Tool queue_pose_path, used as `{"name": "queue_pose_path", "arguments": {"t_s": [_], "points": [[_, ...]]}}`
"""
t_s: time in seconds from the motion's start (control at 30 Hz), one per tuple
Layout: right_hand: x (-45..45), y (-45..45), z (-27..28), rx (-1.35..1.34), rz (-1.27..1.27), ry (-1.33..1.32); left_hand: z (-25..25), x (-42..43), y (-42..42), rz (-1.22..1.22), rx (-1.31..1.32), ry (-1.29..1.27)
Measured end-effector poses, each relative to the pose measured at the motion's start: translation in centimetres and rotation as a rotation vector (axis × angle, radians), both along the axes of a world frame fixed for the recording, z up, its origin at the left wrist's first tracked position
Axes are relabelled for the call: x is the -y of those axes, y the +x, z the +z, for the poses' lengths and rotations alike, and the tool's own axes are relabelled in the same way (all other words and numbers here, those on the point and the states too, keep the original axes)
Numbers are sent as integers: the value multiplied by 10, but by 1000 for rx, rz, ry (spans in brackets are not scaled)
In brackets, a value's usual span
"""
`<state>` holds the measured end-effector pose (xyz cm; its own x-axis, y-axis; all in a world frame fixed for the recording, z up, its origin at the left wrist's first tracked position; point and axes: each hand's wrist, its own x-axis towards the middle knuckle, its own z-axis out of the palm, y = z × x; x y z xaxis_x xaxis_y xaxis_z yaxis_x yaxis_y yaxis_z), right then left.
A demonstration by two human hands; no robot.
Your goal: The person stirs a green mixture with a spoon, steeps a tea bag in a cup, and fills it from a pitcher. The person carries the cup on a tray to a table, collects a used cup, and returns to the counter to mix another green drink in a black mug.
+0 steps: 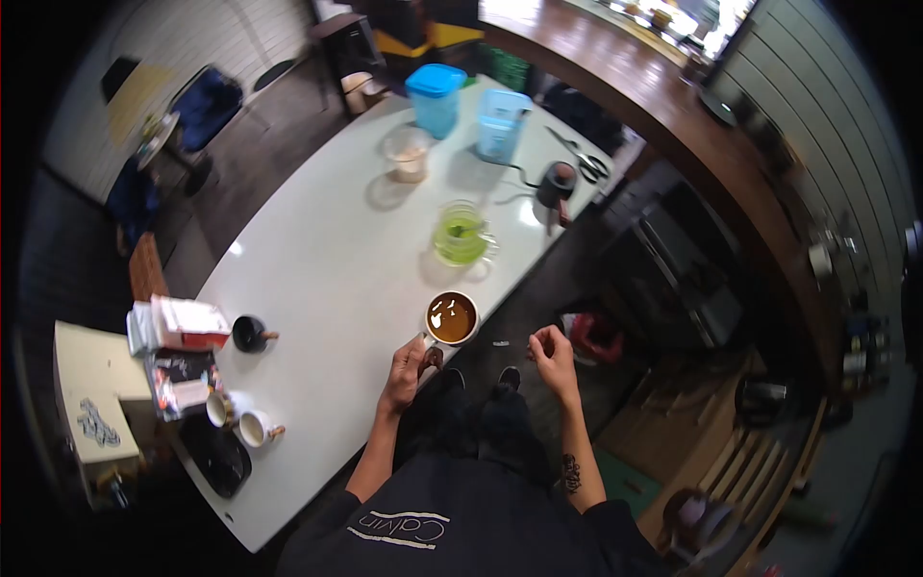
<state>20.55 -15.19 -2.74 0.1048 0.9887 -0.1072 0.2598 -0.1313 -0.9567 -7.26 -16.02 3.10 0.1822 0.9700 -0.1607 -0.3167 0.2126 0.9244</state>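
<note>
A white cup (460,338) of brown liquid is at the table's near edge, its mouth facing up. My left hand (406,373) is closed around its handle; I cannot tell whether the cup touches the tabletop. To the right, past the table's edge, my right hand (552,354) hangs over the floor with fingers curled in, and nothing shows in it. Just beyond the cup stands a clear glass jug (460,238) with green liquid inside.
On the white table (317,260) are a blue lidded container (436,108), a light-blue container (500,135), a clear cup (409,159), a dark corded device (556,183) and scissors (591,167). Mugs (256,429), a black cup (250,334) and a black tray (216,457) stand left.
</note>
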Motion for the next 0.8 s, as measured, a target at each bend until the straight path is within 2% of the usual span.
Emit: {"name": "queue_pose_path", "arguments": {"t_s": [0.1, 0.23, 0.37, 0.5, 0.63, 0.73, 0.8], "points": [[70, 32, -2, 6, -167, -48, -14, -5, 25, -206, 23, 53], [165, 76, -5, -43, -498, -133, -1, -2, 84, -462, -26, 99], [262, 119, 2, -97, -813, -47, 1, 17, 162, -704, -3, 141], [363, 154, 17, -34, -1168, 83, -6, 60, 252, -919, 58, 171], [452, 187, 32, 488, -1571, 86, -3, 130, 343, -1011, 94, 156], [504, 213, 43, 597, -1750, 32, -10, 184, 403, -1085, 111, 126], [527, 234, 40, 665, -1901, 147, -14, 214, 434, -1143, 110, 122]]}}
